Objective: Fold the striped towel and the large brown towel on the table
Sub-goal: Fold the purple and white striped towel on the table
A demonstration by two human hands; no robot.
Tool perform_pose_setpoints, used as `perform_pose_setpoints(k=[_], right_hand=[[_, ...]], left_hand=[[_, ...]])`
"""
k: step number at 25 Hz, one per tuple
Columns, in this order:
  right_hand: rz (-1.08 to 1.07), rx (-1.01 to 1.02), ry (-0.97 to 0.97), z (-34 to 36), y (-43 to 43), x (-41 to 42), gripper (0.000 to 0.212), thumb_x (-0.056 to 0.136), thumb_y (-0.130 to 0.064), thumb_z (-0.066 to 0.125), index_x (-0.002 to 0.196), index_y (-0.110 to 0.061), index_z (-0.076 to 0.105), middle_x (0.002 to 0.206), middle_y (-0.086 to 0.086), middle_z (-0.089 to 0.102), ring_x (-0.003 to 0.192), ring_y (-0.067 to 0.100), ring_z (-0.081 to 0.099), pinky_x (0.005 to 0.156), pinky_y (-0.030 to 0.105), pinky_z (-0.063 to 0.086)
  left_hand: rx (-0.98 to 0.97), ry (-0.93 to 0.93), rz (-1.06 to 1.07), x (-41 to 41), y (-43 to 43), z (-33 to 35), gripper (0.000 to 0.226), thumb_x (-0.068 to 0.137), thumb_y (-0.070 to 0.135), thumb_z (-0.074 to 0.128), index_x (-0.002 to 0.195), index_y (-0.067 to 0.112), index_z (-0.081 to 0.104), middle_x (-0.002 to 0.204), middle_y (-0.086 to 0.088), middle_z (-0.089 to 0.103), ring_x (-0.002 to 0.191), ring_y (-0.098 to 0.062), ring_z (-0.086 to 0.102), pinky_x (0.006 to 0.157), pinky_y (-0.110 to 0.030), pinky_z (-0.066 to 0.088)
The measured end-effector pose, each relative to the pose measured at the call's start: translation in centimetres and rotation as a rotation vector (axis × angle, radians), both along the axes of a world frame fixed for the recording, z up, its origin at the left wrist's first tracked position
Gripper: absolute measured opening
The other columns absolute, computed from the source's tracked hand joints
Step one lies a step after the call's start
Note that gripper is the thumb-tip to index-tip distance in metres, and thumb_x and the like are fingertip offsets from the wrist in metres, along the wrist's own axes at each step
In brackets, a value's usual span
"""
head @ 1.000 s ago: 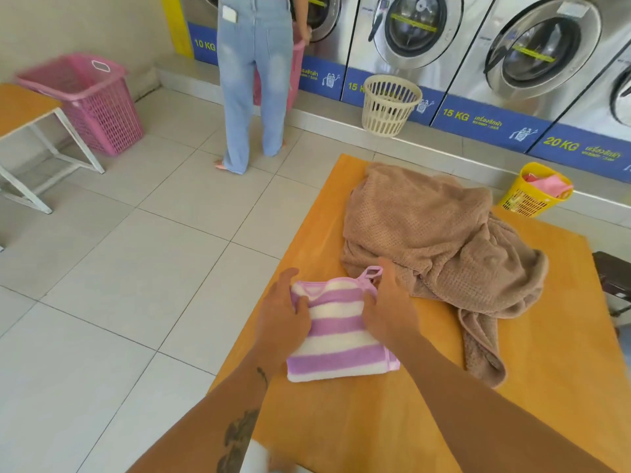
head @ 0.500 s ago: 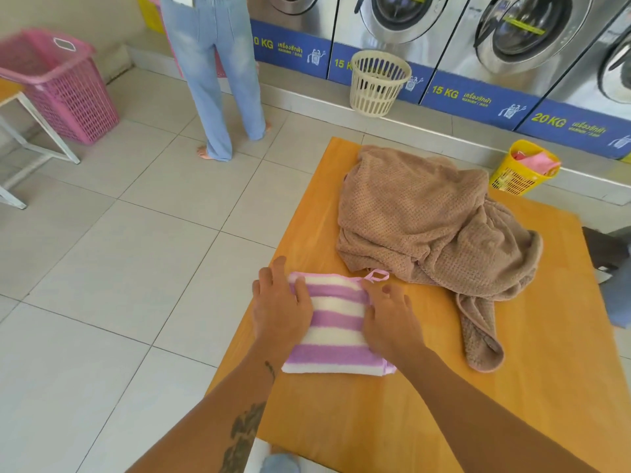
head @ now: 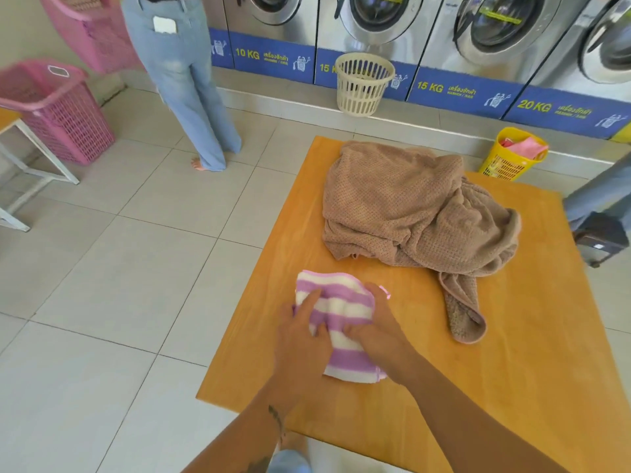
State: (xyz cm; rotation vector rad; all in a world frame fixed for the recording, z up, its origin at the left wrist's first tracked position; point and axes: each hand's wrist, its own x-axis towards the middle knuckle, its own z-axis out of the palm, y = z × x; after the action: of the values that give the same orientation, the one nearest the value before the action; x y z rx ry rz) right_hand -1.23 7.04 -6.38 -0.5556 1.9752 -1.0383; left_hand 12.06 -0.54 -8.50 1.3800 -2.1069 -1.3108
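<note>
A purple and white striped towel [head: 336,302], folded small, lies near the left front of the orange wooden table [head: 512,353]. My left hand [head: 300,339] grips its left side with fingers curled into the cloth. My right hand [head: 375,329] holds its right side, and the towel bunches up between the two hands. Behind it the large brown towel [head: 409,206] sits in a crumpled heap on the far half of the table, with one corner trailing toward the front right.
A person in light jeans [head: 184,83] stands at the washing machines [head: 375,18] holding a pink basket. A cream basket [head: 363,85], a yellow basket [head: 512,155] and a pink hamper [head: 58,110] stand on the tiled floor. A second table [head: 20,155] is at left.
The striped towel lay flat under my palms before; now both hands grip it and it is bunched and lifted at the middle. The person at the machines has raised a pink basket.
</note>
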Motion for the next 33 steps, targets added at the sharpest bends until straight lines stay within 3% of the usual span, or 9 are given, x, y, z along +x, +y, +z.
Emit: perform_pose_setpoints(k=[5,10,14,17,21,25,27,29,33], right_hand=[[-0.138,-0.21,0.071,2.2,6.7,-3.2,0.059,0.082,0.003,0.066,0.121,-0.036,0.046,0.121,-0.012,0.049,0.103,0.011,0.055,0.079,0.03,0.049],[-0.344,-0.195,0.192,3.9,17.3,-8.1,0.042,0.073,-0.017,0.07,0.104,-0.044,0.058,0.117,0.002,0.057,0.101,0.02,0.059,0.077,0.036,0.05],[-0.382,-0.08,0.394,5.0,29.4,-11.7,0.052,0.079,-0.007,0.073,0.099,-0.052,0.056,0.117,-0.007,0.048,0.103,0.014,0.053,0.091,0.035,0.047],[-0.392,-0.042,0.459,5.4,38.4,-14.1,0.048,0.08,0.0,0.07,0.108,-0.038,0.059,0.117,-0.002,0.042,0.106,0.015,0.048,0.092,0.028,0.043],[-0.499,0.02,0.35,5.3,48.6,-16.5,0.044,0.081,-0.009,0.069,0.112,-0.038,0.056,0.123,0.002,0.043,0.105,0.023,0.053,0.077,0.022,0.044],[-0.821,-0.308,-0.206,3.7,55.8,-18.9,0.069,0.066,-0.015,0.078,0.122,-0.045,0.053,0.127,0.008,0.058,0.107,0.037,0.064,0.08,0.052,0.06],[-0.88,-0.411,-0.389,3.4,58.1,-19.9,0.067,0.078,-0.001,0.071,0.127,-0.042,0.052,0.124,0.008,0.061,0.102,0.036,0.066,0.071,0.046,0.061],[-0.867,-0.391,-0.366,2.7,59.8,-21.4,0.066,0.08,0.009,0.064,0.124,-0.038,0.053,0.12,0.008,0.062,0.092,0.031,0.068,0.063,0.039,0.058],[-0.855,-0.149,-0.086,0.5,61.2,-25.7,0.059,0.083,0.007,0.059,0.113,-0.043,0.053,0.108,0.013,0.064,0.079,0.024,0.063,0.067,0.038,0.057]], left_hand=[[0.338,0.261,-0.069,-2.9,1.3,3.2,0.05,0.087,0.004,0.066,0.122,0.04,0.065,0.125,0.012,0.061,0.111,-0.005,0.059,0.087,-0.017,0.049],[0.632,0.337,-0.227,-8.8,8.6,6.2,0.05,0.086,-0.003,0.068,0.121,0.034,0.068,0.116,0.004,0.068,0.093,-0.01,0.068,0.075,-0.025,0.056],[0.806,0.323,-0.272,-14.5,19.4,7.2,0.064,0.082,-0.014,0.065,0.126,0.032,0.063,0.112,-0.002,0.071,0.093,-0.018,0.067,0.084,-0.036,0.056],[0.914,0.308,-0.314,-18.1,28.2,6.8,0.067,0.082,-0.018,0.061,0.127,0.032,0.063,0.119,-0.006,0.071,0.101,-0.024,0.066,0.086,-0.039,0.055],[0.868,0.288,-0.39,-22.2,38.1,6.9,0.068,0.082,-0.021,0.054,0.129,0.027,0.064,0.12,-0.011,0.07,0.094,-0.026,0.067,0.083,-0.042,0.055],[0.876,0.263,-0.466,-26.4,43.7,6.6,0.071,0.083,-0.022,0.049,0.125,0.033,0.068,0.128,-0.003,0.062,0.106,-0.033,0.066,0.081,-0.045,0.057],[0.811,0.21,-0.533,-28.5,45.4,6.1,0.072,0.083,-0.02,0.049,0.121,0.039,0.069,0.131,-0.002,0.06,0.112,-0.034,0.064,0.08,-0.043,0.056],[0.692,0.147,-0.585,-30.8,47.0,5.8,0.07,0.085,-0.018,0.049,0.12,0.041,0.068,0.123,0.003,0.063,0.106,-0.025,0.066,0.084,-0.04,0.058],[0.531,0.052,-0.651,-35.7,49.0,3.3,0.068,0.083,-0.015,0.051,0.126,0.037,0.062,0.101,0.012,0.063,0.081,-0.011,0.062,0.08,-0.032,0.056]])
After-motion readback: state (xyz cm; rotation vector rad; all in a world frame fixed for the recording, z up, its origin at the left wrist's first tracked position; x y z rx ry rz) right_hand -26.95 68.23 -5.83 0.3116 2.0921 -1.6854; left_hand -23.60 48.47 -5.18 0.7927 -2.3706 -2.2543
